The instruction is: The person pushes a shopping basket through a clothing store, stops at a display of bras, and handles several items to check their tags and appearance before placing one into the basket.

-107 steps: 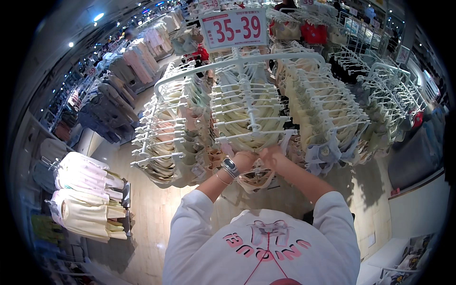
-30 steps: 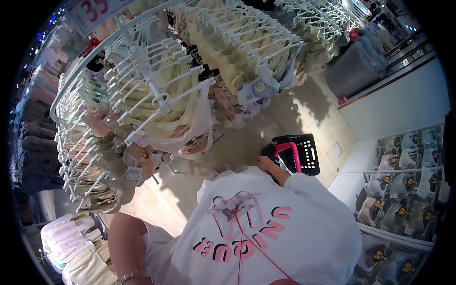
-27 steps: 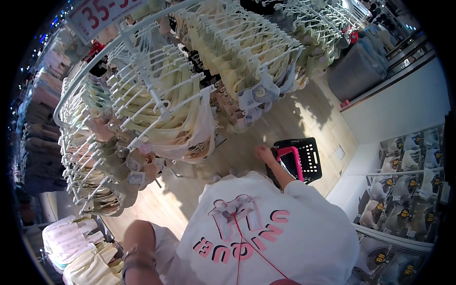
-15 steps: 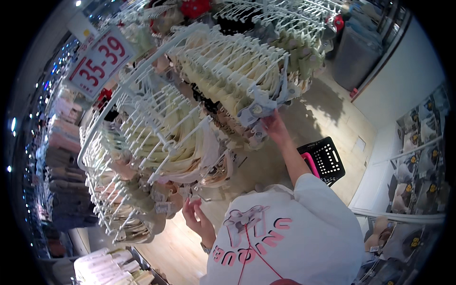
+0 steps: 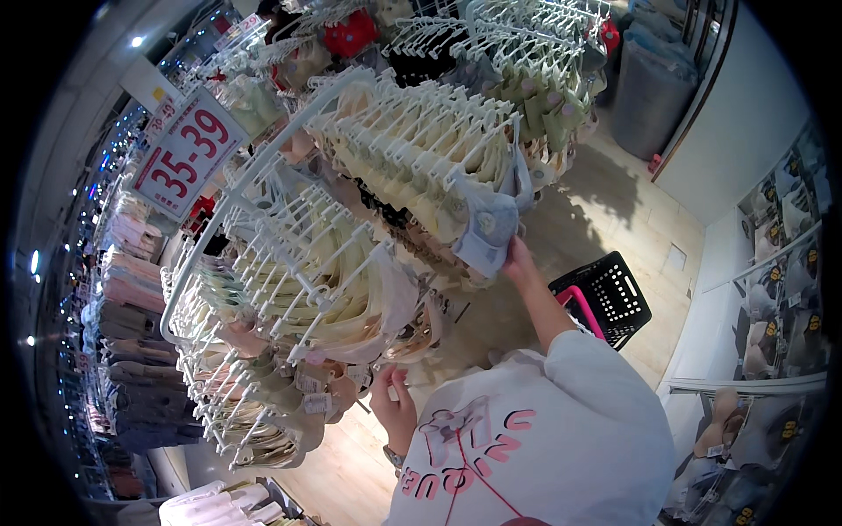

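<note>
Pale blue bra [image 5: 487,232]: hangs fronting a hanger row [image 5: 421,127], just left of the right hand [image 5: 517,258].
Right hand: grasps the bra's edge.
Left hand [image 5: 392,396]: unclenched, fingers bent, near white tags [image 5: 317,403].
Black basket [image 5: 624,302]: right of the right hand.

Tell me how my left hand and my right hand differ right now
Your right hand touches a pale blue bra; your left hand is loosely curled, apparently empty. A watch sits just below your left hand; none shows by your right hand. Both are without gloves.
</note>
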A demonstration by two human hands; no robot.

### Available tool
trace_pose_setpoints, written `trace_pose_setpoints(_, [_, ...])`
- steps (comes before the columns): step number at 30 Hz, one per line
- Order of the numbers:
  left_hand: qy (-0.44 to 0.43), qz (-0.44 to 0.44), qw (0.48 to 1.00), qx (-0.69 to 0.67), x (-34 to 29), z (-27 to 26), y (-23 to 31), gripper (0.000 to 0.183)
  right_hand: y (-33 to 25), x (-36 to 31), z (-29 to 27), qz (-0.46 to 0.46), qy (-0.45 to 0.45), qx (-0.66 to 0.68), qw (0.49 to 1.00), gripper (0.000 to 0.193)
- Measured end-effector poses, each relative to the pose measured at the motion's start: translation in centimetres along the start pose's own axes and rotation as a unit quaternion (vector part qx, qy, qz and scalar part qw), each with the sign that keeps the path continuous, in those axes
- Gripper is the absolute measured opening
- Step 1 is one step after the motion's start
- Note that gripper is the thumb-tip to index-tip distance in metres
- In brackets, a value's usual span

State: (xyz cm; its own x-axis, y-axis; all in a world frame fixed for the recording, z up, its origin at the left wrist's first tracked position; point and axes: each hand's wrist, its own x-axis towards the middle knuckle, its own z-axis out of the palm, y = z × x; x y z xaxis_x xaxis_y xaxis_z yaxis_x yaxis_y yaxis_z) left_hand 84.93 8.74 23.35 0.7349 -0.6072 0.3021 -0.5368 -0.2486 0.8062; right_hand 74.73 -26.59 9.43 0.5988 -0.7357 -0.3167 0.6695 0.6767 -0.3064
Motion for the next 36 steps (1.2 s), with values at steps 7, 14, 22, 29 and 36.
trace_pose_setpoints(7, [-0.107, 0.059, 0.992, -0.016, 1.6, 3.7, 0.8, 0.011, -1.4, -3.4, -2.0, 0.102, -0.096, 0.101, 0.985, 0.042])
trace_pose_setpoints(14, [-0.192, 0.102, 0.976, 0.008, 3.8, 7.2, 0.8, 0.014, -3.8, -6.5, 0.6, 0.252, -0.166, 0.095, 0.949, 0.044])
trace_pose_setpoints(22, [-0.314, -0.127, 0.875, -0.346, 9.3, 18.4, -0.2, 0.022, -4.6, -7.9, 0.3, 0.253, -0.093, 0.031, 0.962, 0.044])
trace_pose_setpoints(29, [-0.459, -0.369, 0.652, -0.479, 13.2, 23.6, 2.4, 0.039, -3.8, -8.1, -0.3, 0.195, -0.091, -0.116, 0.97, 0.031])
trace_pose_setpoints(36, [-0.326, -0.473, 0.442, -0.689, 13.3, 26.3, -2.0, 0.027, -2.3, -8.0, 0.4, -0.065, 0.063, -0.183, 0.979, 0.028])
